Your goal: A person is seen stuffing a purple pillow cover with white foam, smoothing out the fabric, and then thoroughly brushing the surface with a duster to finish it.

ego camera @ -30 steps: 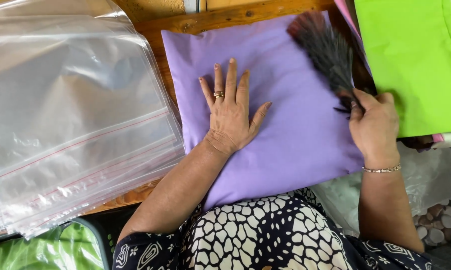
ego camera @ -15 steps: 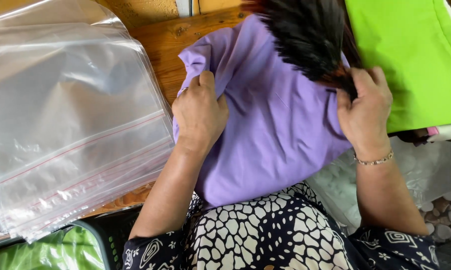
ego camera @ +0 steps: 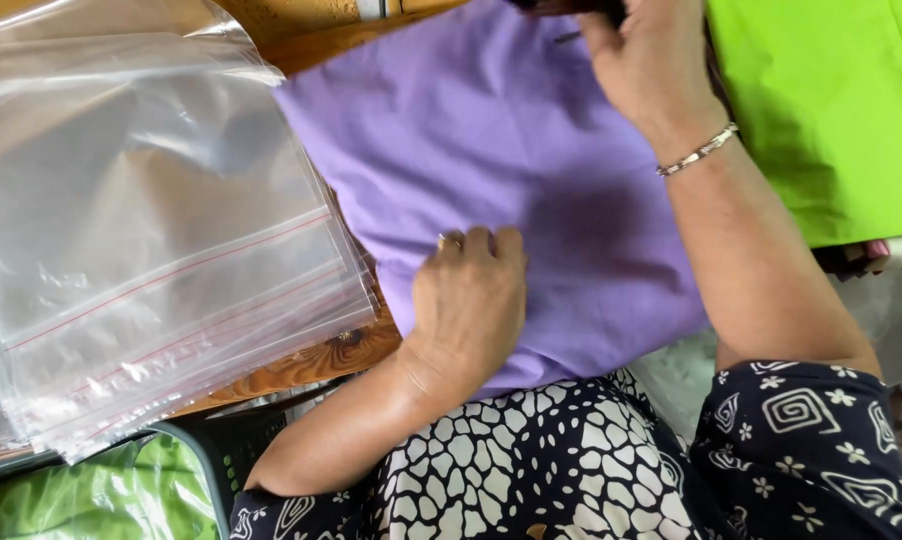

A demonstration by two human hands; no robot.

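The purple cloth (ego camera: 531, 180) lies spread on the wooden desk (ego camera: 321, 360), not yet folded flat. The left hand (ego camera: 468, 295) is curled, pinching its lower part; the right hand (ego camera: 651, 65) grips a dark brush at the top edge. Clear bags (ego camera: 141, 250) lie unused beside it.

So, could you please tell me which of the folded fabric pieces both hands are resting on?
The purple fabric in the middle: the left hand and right hand both touch it. The lime green fabric lies untouched at the right.
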